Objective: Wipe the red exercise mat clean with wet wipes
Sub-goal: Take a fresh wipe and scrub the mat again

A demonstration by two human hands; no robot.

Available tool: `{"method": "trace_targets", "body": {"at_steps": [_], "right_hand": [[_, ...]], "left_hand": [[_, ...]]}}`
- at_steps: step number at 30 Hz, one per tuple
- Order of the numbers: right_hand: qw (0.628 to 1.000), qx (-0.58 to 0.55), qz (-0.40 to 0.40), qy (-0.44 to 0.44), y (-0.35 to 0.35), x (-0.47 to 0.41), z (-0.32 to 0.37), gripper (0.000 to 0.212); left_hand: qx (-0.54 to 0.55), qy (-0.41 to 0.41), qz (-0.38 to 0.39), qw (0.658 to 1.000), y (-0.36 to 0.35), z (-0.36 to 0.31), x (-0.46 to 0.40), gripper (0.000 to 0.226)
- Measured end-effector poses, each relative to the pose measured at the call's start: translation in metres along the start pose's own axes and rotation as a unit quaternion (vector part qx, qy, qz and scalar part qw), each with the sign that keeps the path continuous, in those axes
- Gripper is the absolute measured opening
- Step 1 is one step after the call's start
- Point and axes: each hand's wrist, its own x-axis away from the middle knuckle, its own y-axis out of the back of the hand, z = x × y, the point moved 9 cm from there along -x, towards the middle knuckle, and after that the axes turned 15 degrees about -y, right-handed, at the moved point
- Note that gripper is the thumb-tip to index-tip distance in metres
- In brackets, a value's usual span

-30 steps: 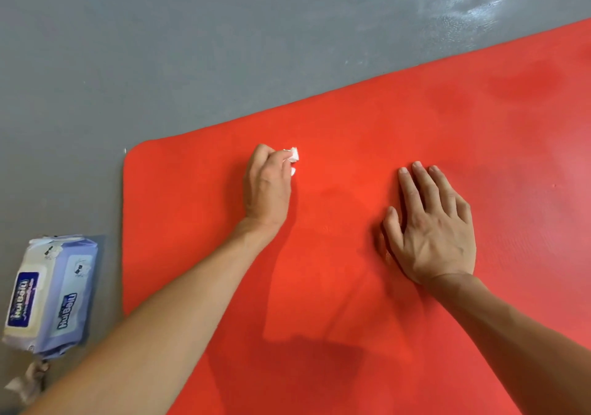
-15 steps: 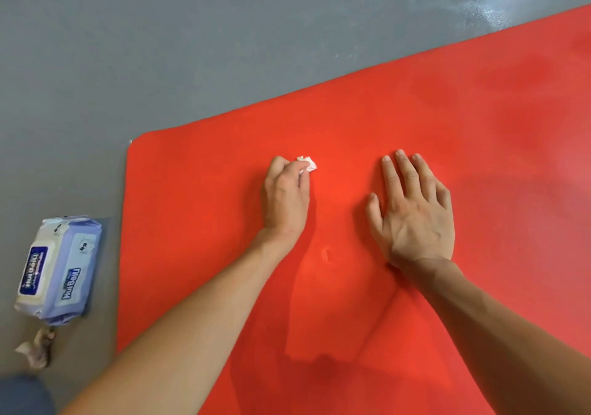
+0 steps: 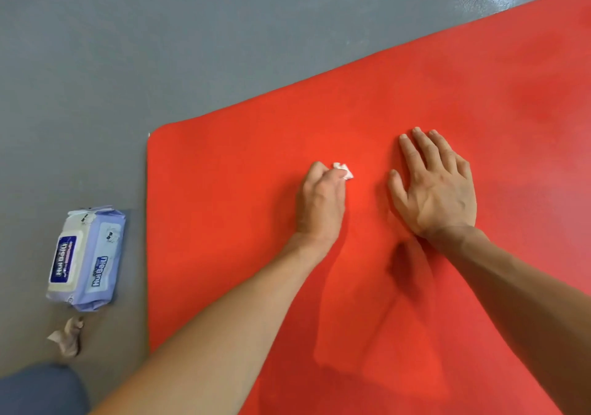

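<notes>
head view, where stuff is: mat (image 3: 415,95) lies flat on the grey floor (image 3: 128,47), one rounded corner toward the pack (image 3: 85,256), which sits on the floor just off the mat's edge.
left hand (image 3: 321,202): curled round a balled-up wipe (image 3: 343,170), pressing it onto the mat near the middle.
right hand (image 3: 435,187): fingers straight, palm flat on the mat, just beside the left.
how we'd do it: we'd keep that flat hand pinning the mat so it doesn't creep, overlap our strokes, and unfold the wipe since a tight ball covers little.
used wipe (image 3: 67,336): crumpled on the floor by the pack.
hard to see: most of the wipe hides under the fingers; the mat runs off frame right and bottom; can't tell if the pack's lid is shut.
</notes>
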Motion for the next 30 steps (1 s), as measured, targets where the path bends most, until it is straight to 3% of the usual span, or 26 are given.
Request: {"method": "trace_targets", "body": {"at_steps": [4, 7, 9, 11, 13, 18, 21, 26, 28, 30], "right_hand": [[0.999, -0.002, 0.053, -0.001, 0.000, 0.003, 0.005, 0.069], [0.991, -0.009, 0.129, 0.023, -0.005, 0.017, 0.004, 0.078], [0.980, 0.015, 0.194, 0.049, -0.008, 0.027, -0.002, 0.098], [0.964, 0.036, 0.256, 0.070, -0.010, 0.029, -0.006, 0.135], [0.959, 0.039, 0.270, 0.082, -0.010, 0.025, -0.008, 0.155], [0.961, -0.009, 0.268, 0.070, -0.009, 0.024, -0.010, 0.156], [0.960, -0.010, 0.272, 0.066, -0.006, 0.024, -0.008, 0.156], [0.962, 0.012, 0.269, 0.054, 0.000, 0.027, -0.001, 0.154], [0.961, 0.032, 0.271, 0.041, 0.002, 0.029, 0.002, 0.153], [0.961, 0.043, 0.271, 0.023, 0.004, 0.032, 0.004, 0.150]], "left_hand": [[0.038, -0.032, 0.074, 0.996, -0.002, -0.007, 0.004, 0.016], [0.015, -0.015, 0.080, 0.997, 0.012, 0.018, 0.000, 0.021], [-0.015, 0.028, 0.053, 0.998, 0.028, 0.039, 0.000, 0.024], [-0.034, 0.083, 0.017, 0.996, 0.041, 0.053, 0.005, 0.022], [-0.027, 0.093, -0.003, 0.995, 0.038, 0.046, 0.008, 0.018], [0.050, -0.001, 0.070, 0.996, -0.022, -0.023, 0.001, 0.033], [0.040, -0.008, 0.107, 0.993, -0.011, -0.005, 0.007, 0.026], [-0.051, 0.089, 0.009, 0.995, 0.061, 0.066, 0.022, 0.016], [-0.047, 0.106, -0.017, 0.993, 0.042, 0.050, 0.019, 0.016], [0.002, 0.047, 0.018, 0.999, -0.001, -0.004, 0.009, 0.021]]}}
